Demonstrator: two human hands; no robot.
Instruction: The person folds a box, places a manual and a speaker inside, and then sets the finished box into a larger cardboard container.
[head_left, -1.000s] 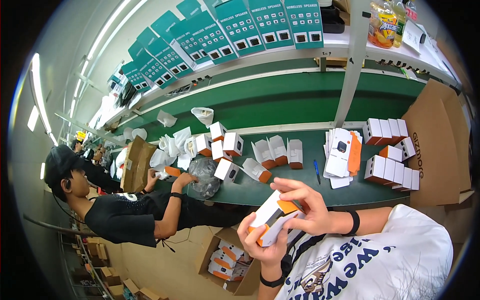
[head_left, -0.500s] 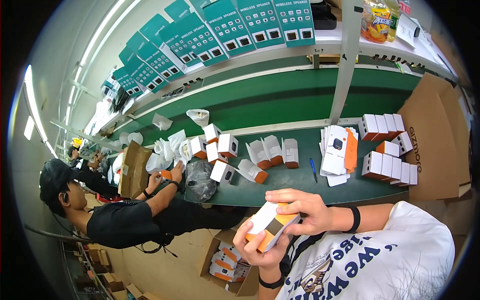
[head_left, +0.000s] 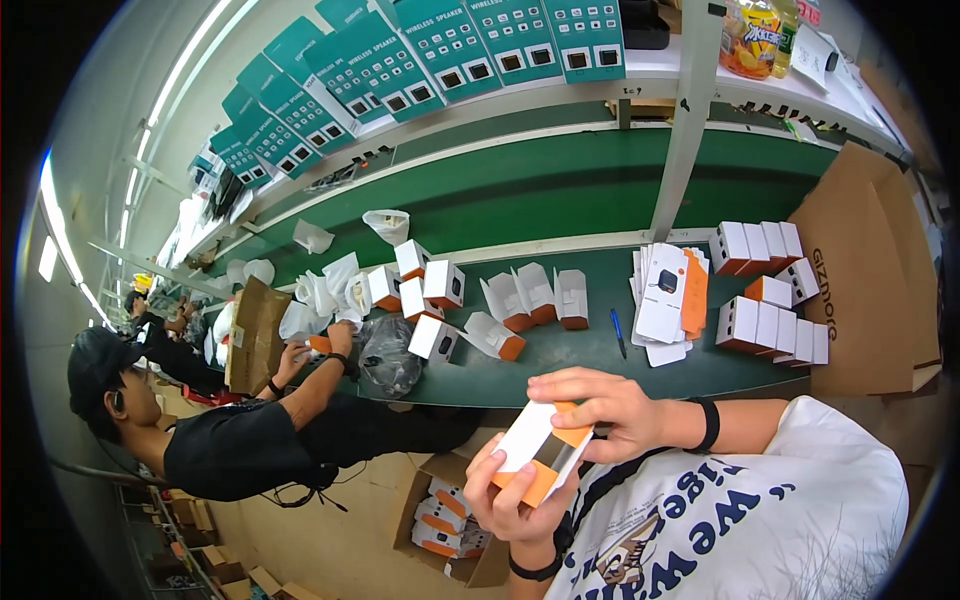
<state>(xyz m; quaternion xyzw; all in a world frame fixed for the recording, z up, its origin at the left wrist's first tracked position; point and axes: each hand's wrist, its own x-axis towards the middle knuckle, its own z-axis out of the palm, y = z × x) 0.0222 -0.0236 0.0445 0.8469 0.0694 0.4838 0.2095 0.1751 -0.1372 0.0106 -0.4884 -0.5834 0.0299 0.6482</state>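
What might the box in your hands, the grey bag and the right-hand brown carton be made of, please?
Box: probably smooth card, given its thin, folded panels.
Grey bag: likely glossy plastic film, wrinkled and translucent.
Brown carton: apparently matte cardboard, from its dull panels.

We see upright teal cardboard boxes [head_left: 510, 45] along the front edge of the white shelf [head_left: 672, 62]. A slim blue pen [head_left: 618, 333] lies toward the front edge of the green tabletop [head_left: 560, 365].
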